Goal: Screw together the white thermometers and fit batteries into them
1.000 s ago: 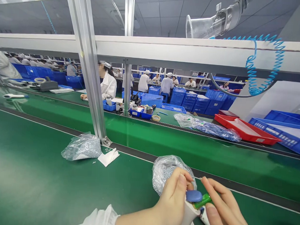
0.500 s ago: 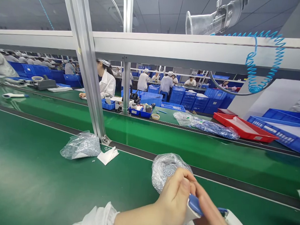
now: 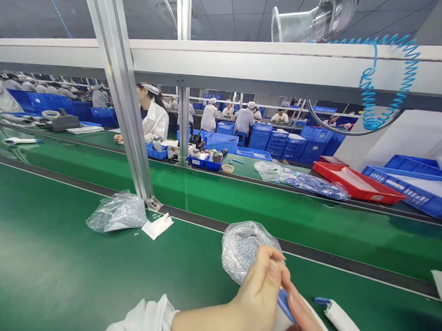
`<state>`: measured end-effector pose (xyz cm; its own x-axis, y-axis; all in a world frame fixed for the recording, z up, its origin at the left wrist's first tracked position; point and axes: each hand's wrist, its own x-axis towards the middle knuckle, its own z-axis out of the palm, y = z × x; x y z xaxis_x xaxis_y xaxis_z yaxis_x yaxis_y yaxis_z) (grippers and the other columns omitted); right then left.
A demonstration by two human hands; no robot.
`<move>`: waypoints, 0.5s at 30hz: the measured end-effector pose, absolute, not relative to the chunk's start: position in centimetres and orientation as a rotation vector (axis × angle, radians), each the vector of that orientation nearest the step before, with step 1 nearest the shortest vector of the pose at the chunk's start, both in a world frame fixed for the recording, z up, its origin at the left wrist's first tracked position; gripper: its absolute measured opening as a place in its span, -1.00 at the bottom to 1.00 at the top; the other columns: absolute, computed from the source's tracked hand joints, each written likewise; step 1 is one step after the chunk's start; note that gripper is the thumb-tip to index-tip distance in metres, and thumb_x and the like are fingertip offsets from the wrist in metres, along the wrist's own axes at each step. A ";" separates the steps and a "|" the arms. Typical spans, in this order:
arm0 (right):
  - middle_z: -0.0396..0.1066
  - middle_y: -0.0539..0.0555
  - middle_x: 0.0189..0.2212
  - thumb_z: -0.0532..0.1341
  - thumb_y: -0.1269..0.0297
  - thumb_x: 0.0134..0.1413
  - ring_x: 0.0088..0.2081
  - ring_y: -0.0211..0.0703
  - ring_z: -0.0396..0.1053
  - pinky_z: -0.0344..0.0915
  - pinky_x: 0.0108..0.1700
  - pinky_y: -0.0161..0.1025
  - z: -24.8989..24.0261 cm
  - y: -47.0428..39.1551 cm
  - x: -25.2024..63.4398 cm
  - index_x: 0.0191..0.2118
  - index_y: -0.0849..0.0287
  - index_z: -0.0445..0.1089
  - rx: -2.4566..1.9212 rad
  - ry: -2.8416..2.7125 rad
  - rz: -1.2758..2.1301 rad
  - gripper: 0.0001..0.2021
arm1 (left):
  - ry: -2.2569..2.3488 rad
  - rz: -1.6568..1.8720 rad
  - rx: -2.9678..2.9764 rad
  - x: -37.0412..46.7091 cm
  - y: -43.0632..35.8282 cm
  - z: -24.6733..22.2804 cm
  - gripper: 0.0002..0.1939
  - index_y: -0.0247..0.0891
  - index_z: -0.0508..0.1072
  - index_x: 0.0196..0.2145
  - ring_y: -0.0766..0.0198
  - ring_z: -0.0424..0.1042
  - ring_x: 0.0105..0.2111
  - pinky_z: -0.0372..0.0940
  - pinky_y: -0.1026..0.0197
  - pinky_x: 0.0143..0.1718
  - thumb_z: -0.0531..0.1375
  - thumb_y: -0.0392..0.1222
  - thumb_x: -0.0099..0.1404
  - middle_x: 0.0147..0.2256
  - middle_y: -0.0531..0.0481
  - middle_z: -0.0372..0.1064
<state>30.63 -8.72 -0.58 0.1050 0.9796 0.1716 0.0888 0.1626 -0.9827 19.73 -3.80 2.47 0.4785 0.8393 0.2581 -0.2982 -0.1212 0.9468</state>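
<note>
White and blue, a handheld plastic device (image 3: pixel 283 318) sits low and right of centre, over the green work surface (image 3: pixel 73 271), mostly covered by the person's hands. The left hand (image 3: pixel 255 303) is curled round its white body, gripping it, with a gathered white sleeve (image 3: pixel 144 318) at the wrist. The right hand (image 3: pixel 304 318) lies with fingers extended along the blue side, touching the device; whether it also grips cannot be told, as its palm is hidden.

Just beyond the left hand stands an opened clear plastic bag (image 3: pixel 247 249) of small silvery pieces, too fine to identify. Right of the right hand, a white tubular part (image 3: pixel 348 323) with a blue piece (image 3: pixel 322 300) at its end lies on the green surface. Farther left, a second clear bag (image 3: pixel 122 212) of similar pieces rests near the foot of an aluminium post (image 3: pixel 126 112), just beside a folded white paper (image 3: pixel 158 226). Across the line, a red tray (image 3: pixel 384 196) stands next to a blue crate (image 3: pixel 406 186).
</note>
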 end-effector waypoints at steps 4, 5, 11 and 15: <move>0.23 0.14 -0.16 0.24 -0.13 -0.05 -0.02 0.11 0.13 0.15 0.00 -0.08 1.2 -7.5 31.2 -0.18 0.05 0.46 -1.296 -1.525 0.576 -0.59 | 0.656 1.099 1.351 20.3 -3.0 2.3 -0.45 -0.22 -0.04 0.09 0.24 0.25 -0.19 0.18 0.11 -0.10 -0.33 0.18 0.32 -0.08 -0.16 0.13; 0.27 0.12 -0.28 0.28 -0.11 -0.12 -0.18 0.04 0.22 0.24 -0.14 -0.13 1.8 -6.9 31.9 -0.30 0.10 0.48 -1.306 -1.579 0.576 -0.62 | 0.712 1.071 1.380 20.1 -2.8 2.5 -0.47 -0.22 -0.09 0.12 0.21 0.23 -0.12 0.15 0.08 -0.04 -0.35 0.13 0.34 -0.02 -0.19 0.08; 0.11 -0.08 -0.57 0.05 0.02 0.27 -0.61 -0.36 0.12 0.13 -0.58 -0.41 2.1 0.1 40.9 -0.33 0.28 0.26 -1.636 -1.050 0.620 -0.64 | 0.785 0.833 2.084 18.2 -1.6 0.9 -0.71 -0.30 0.21 -0.09 0.15 0.21 -0.05 0.15 0.06 0.01 0.00 -0.32 0.20 -0.10 -0.18 0.22; 0.25 0.01 -0.40 0.08 0.16 0.30 -0.47 -0.31 0.27 0.31 -0.46 -0.35 0.3 2.3 45.6 -0.19 0.30 0.27 -1.807 -0.829 0.613 -0.74 | 0.239 0.798 2.783 19.1 -0.8 -5.1 -0.66 -0.22 0.28 -0.10 0.06 0.24 0.01 0.12 -0.02 0.05 0.07 -0.34 0.13 -0.05 -0.13 0.34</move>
